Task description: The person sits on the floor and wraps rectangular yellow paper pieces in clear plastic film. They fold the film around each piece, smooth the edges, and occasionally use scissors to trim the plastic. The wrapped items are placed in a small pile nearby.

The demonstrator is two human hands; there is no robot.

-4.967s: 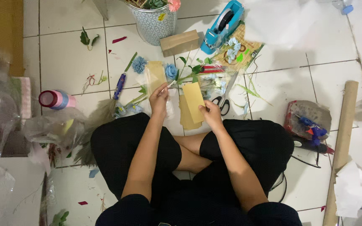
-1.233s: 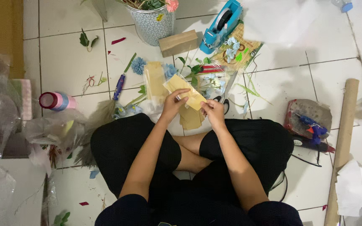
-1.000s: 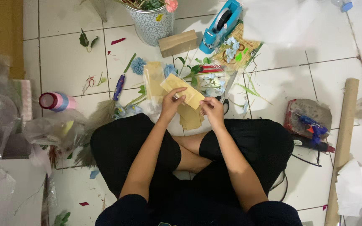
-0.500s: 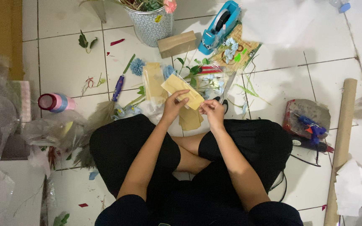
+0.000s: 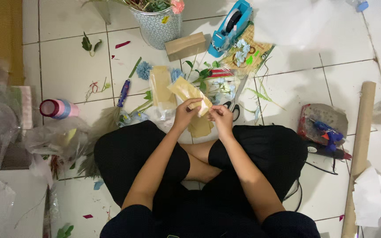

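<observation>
I sit cross-legged on a white tiled floor. My left hand (image 5: 184, 114) and my right hand (image 5: 220, 117) together hold a clear packet of tan sheets (image 5: 187, 91), lifted and tilted up to the left above my knees. My right fingers pinch its lower right end. Another packet of tan sheets (image 5: 162, 89) lies flat on the floor just left of it. A loose tan sheet (image 5: 200, 128) lies under my hands.
Blue artificial flowers (image 5: 144, 69), green stems and scissors (image 5: 233, 109) lie ahead. Farther off stand a patterned pot (image 5: 158, 27), a small brown box (image 5: 185, 45) and a blue tape dispenser (image 5: 231, 26). A cardboard tube (image 5: 357, 154) and glue gun (image 5: 325, 131) lie right; a pink tape roll (image 5: 57, 109) left.
Five seconds ago both hands were down on the sheets on the floor. Since then they have lifted one packet and hold it raised; over the last second it barely moved.
</observation>
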